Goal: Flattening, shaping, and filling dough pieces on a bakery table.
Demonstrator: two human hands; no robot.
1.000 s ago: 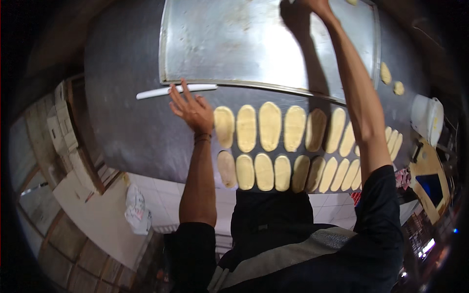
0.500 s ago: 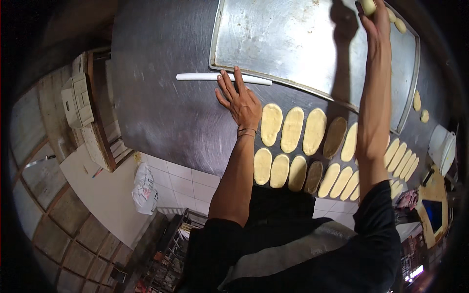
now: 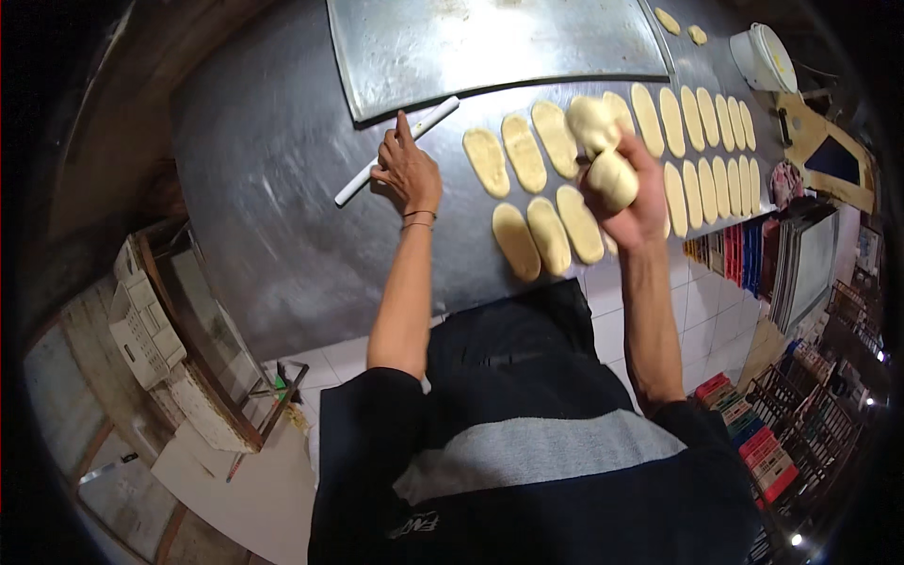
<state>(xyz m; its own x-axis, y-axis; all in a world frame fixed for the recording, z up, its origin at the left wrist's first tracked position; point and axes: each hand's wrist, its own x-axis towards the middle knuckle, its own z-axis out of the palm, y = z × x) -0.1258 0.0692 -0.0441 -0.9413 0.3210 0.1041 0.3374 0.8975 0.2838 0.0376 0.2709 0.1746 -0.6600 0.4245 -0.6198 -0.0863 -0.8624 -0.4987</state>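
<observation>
A slim white rolling pin (image 3: 354,185) lies slantwise on the steel table beside the tray's near corner. My left hand (image 3: 411,174) is closed over it, thumb and bent fingers around the rod and the index finger stretched along it. My right hand (image 3: 640,193) is raised above the rows of flattened dough and grips pale dough balls. One dough ball (image 3: 614,181) sits in the palm, and another dough lump (image 3: 591,122) shows beyond it at the fingers, slightly blurred. Flat oval dough pieces (image 3: 524,153) lie in two rows beneath and beside this hand.
A large metal tray (image 3: 508,86) covers the far part of the steel table (image 3: 273,141). Two small dough pieces (image 3: 668,22) lie right of it, near a white bucket (image 3: 763,58). A pale plastic crate (image 3: 146,320) stands off the table's left side.
My right hand has come back from the tray's far right, bringing dough balls nearer me. The rolling pin has turned from nearly level to slanted, and my left hand has closed on it.
</observation>
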